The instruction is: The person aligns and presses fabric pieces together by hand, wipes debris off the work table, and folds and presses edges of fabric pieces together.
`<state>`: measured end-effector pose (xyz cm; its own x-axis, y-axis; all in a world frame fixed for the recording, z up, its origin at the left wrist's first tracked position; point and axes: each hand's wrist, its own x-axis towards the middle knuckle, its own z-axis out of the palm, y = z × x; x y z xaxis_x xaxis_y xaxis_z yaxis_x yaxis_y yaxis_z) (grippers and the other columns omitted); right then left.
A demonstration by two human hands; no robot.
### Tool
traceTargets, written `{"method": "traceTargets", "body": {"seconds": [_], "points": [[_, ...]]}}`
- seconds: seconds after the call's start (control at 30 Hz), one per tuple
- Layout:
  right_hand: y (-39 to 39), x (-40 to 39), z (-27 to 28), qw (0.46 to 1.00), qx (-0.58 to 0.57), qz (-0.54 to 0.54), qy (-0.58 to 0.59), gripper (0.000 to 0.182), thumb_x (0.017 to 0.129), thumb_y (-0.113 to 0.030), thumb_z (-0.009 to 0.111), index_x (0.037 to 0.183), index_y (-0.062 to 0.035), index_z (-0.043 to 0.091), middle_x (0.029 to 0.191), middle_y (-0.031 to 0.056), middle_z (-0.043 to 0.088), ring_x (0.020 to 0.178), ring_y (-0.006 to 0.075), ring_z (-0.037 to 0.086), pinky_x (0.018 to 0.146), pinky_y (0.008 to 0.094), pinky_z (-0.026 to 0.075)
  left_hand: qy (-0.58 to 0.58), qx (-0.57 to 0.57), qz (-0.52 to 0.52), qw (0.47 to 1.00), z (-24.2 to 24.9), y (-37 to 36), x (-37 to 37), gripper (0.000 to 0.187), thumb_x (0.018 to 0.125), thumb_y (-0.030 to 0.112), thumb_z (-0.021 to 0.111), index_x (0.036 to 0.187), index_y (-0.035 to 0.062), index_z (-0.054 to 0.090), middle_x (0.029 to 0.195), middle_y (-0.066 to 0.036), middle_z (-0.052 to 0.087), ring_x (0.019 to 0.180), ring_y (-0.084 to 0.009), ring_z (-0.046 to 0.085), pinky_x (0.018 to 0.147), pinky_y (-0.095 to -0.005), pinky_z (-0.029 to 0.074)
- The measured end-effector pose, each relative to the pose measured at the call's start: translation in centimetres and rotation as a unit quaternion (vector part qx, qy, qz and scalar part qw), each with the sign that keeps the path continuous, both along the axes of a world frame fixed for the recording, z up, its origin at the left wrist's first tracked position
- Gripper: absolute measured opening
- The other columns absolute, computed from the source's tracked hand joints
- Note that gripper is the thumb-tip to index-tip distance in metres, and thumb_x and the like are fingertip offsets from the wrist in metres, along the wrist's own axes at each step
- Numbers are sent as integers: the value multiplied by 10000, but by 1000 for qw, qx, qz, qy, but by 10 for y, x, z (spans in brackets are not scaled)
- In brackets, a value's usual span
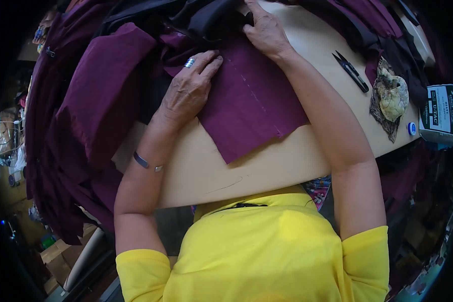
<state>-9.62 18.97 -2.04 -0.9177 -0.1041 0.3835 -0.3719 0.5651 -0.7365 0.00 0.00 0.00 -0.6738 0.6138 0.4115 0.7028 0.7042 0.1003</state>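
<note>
A heap of maroon cloth point(93, 100) fills the left of the frame and hangs over the edge of the pale desk point(267, 171); dark fabric point(201, 15) is bunched at the upper middle; at the upper right lie black thread snips point(351, 71), a frayed scrap with a yellowish lump point(391, 98), a small blue cap point(411, 128) and a box printed ABC point(440, 113) at the desk's edge. The maroon fabric piece point(251, 108), with a faint stitched line down it, lies flat at frame centre; the left hand point(189, 90), 1 ring on a finger, presses on its left edge, fingers together and flat; the right hand point(264, 30) rests on its top edge where the dark fabric meets it, fingers bent down, gripping nothing that I can see.
</note>
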Motion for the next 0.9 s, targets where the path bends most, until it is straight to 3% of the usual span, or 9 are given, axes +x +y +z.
{"method": "traceTargets", "body": {"seconds": [0.17, 0.27, 0.37, 0.47, 0.5, 0.63, 0.7, 0.8, 0.9], "points": [[1, 5, -13, 996, -16, -8, 84, 624, 696, 18, 500, 1309, 10, 380, 1013, 267, 592, 957, 402, 575, 868, 408, 448, -3, 2, -16, 1000, -3, 2, 2, 404, 700, -94, 505, 1090, -12, 571, 1147, -162, 534, 1037, -304, 547, 892, -352, 471], [-1, 15, 4, 1000, -2, -21, 17, 574, 712, 31, 478, 1281, 20, 406, 990, 267, 597, 938, 406, 580, 852, 411, 460, 0, -31, -9, 999, 3, 1, 1, 405, 698, -80, 514, 1090, 5, 566, 1154, -148, 531, 1037, -301, 538, 887, -362, 466], [0, 19, 7, 943, -10, -37, 330, 529, 740, 38, 446, 1268, 8, 428, 936, 264, 610, 874, 417, 592, 800, 424, 477, 22, -54, 15, 998, 0, -2, 0, 414, 698, -64, 525, 1097, 39, 564, 1180, -133, 522, 1045, -307, 524, 889, -375, 457], [0, 54, 15, 975, 14, 74, 210, 385, 740, 64, 566, 1087, -77, 478, 921, 150, 575, 903, 297, 569, 791, 383, 459, -23, -12, -15, 1000, 6, -7, -9, 381, 728, -34, 511, 1084, 77, 590, 1176, -127, 539, 1040, -313, 534, 893, -384, 447], [-5, 64, 11, 968, -13, 121, 221, 370, 719, 73, 571, 1055, -58, 488, 893, 142, 565, 863, 310, 560, 752, 392, 459, -42, -9, 1, 999, 9, -9, -13, 360, 744, -20, 503, 1075, 84, 598, 1176, -128, 545, 1040, -313, 538, 893, -384, 446], [-12, 82, 1, 963, 91, 169, 191, 263, 740, 46, 514, 989, -39, 515, 914, 127, 569, 886, 304, 551, 775, 367, 453, -137, 28, 33, 990, 15, -16, -43, 300, 829, 28, 436, 1051, 96, 626, 1208, -154, 539, 1049, -327, 552, 900, -373, 440], [-13, 84, -2, 955, 141, 177, 190, 259, 740, 40, 502, 986, -38, 522, 976, 127, 568, 923, 302, 543, 803, 367, 445, -23, 14, 58, 998, 18, -11, -56, 283, 853, 80, 440, 1063, 99, 627, 1200, -145, 539, 1007, -349, 569, 880, -394, 454], [-13, 86, -3, 946, 199, 175, 184, 323, 718, 72, 497, 1023, -31, 517, 1110, 138, 555, 1011, 302, 525, 856, 377, 430, -35, -67, 195, 978, 24, -1, -80, 279, 866, 173, 470, 1093, 108, 618, 1178, -126, 546, 945, -354, 597, 823, -414, 481], [-13, 85, -3, 941, 214, 168, 201, 285, 750, 9, 499, 1029, -41, 523, 1152, 143, 550, 1030, 300, 525, 843, 386, 431, -26, -123, 219, 968, 25, 5, -89, 305, 861, 246, 497, 1112, 112, 604, 1155, -123, 549, 887, -347, 618, 769, -426, 498]]}}
